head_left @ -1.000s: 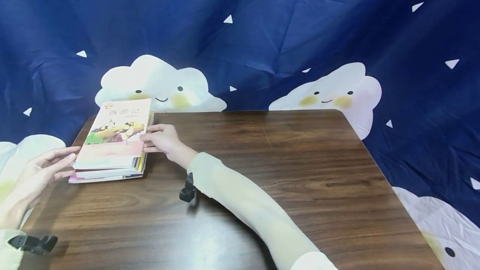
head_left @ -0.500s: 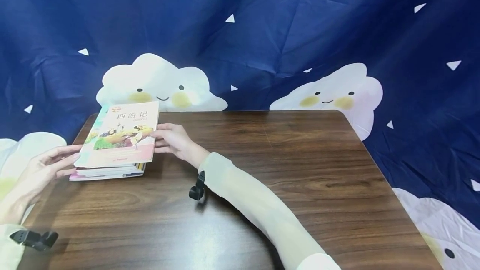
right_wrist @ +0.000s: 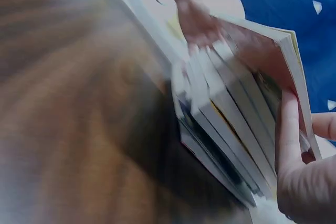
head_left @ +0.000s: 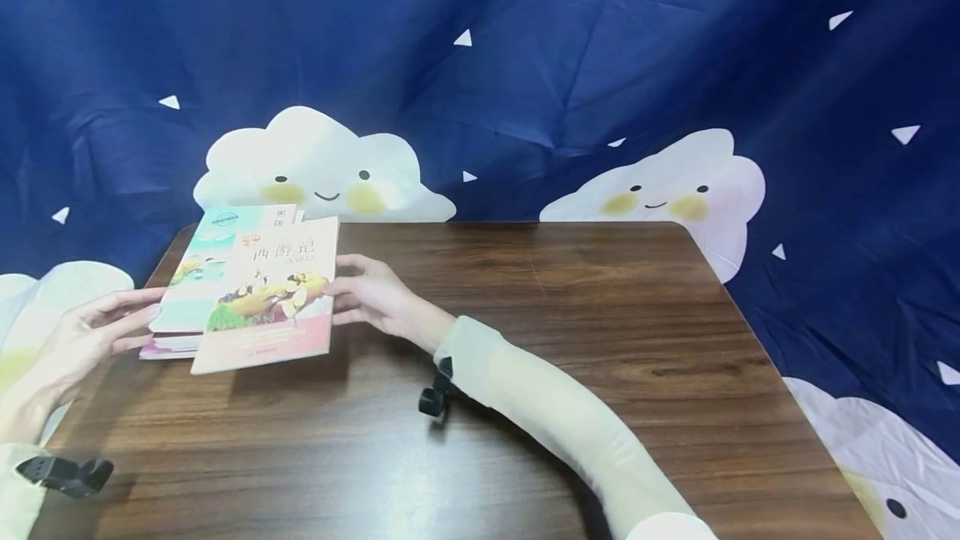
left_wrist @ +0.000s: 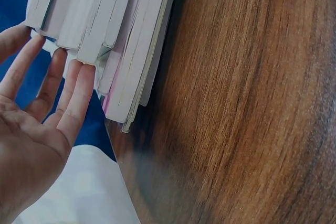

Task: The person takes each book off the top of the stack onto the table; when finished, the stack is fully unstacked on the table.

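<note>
My right hand (head_left: pixel 384 298) pinches a thin pale picture-cover book (head_left: pixel 270 307) by its right edge. In the head view this book is lifted and overlaps the right part of a book stack (head_left: pixel 197 273), whose top book has a teal and white cover. The right wrist view has the thumb on one face of the held book (right_wrist: pixel 300 72) and fingers on the other. Against the stack's left side rest the fingertips of my left hand (head_left: pixel 71 352), fingers extended. The left wrist view shows those fingertips touching the ends of several stacked books (left_wrist: pixel 123 40).
The stack lies at the left far part of a brown wooden table (head_left: pixel 555 357). Behind the table hangs a dark blue curtain (head_left: pixel 510 90) with white clouds and triangles. Each wrist carries a small black camera (head_left: pixel 435 398).
My right hand has drawn the top book off the stack, rightward and nearer, baring the teal-covered book beneath. My left hand has stayed at the stack's left side.
</note>
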The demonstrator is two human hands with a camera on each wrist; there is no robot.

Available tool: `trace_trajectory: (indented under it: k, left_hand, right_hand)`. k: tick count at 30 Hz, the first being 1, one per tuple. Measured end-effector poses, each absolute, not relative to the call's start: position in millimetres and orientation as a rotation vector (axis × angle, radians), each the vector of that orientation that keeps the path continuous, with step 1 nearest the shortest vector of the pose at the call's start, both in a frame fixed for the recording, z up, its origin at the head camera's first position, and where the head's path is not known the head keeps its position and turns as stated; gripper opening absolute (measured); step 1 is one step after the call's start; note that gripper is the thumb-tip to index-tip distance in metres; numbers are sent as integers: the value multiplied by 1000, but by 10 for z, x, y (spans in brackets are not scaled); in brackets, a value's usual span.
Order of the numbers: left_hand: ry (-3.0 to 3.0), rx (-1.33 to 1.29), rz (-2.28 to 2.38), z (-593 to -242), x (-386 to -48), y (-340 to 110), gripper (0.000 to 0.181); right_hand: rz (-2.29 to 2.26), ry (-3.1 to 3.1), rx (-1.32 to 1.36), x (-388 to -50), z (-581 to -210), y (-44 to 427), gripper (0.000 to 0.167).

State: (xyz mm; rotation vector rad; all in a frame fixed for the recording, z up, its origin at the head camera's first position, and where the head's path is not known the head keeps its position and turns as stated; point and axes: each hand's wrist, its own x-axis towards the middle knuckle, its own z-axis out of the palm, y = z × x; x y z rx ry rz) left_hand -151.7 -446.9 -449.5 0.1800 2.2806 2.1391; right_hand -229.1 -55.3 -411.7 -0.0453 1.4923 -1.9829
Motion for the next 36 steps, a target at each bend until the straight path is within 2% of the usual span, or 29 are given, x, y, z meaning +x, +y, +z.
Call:
trace_trajectory:
  k: [10,18,27,36]
  left_hand:
    - [2276,169,2124,-4492,-1514,-4484,40]
    - [2315,119,2059,-4471,-1503,-4486,39]
    - [2310,101,2040,-4457,-1514,-4482,38]
    - [2309,98,2028,-4479,-1515,-4538,39]
  right_hand:
    - [-1884,1443,-174,-1679,-4168,-69,60]
    - [-1765,1398,-282,-1297,-4327,13,55]
    - [-1723,1411,-209,-1062,-4569,-172,48]
    - [-1805,1366,-26,-904,-4701,-705,48]
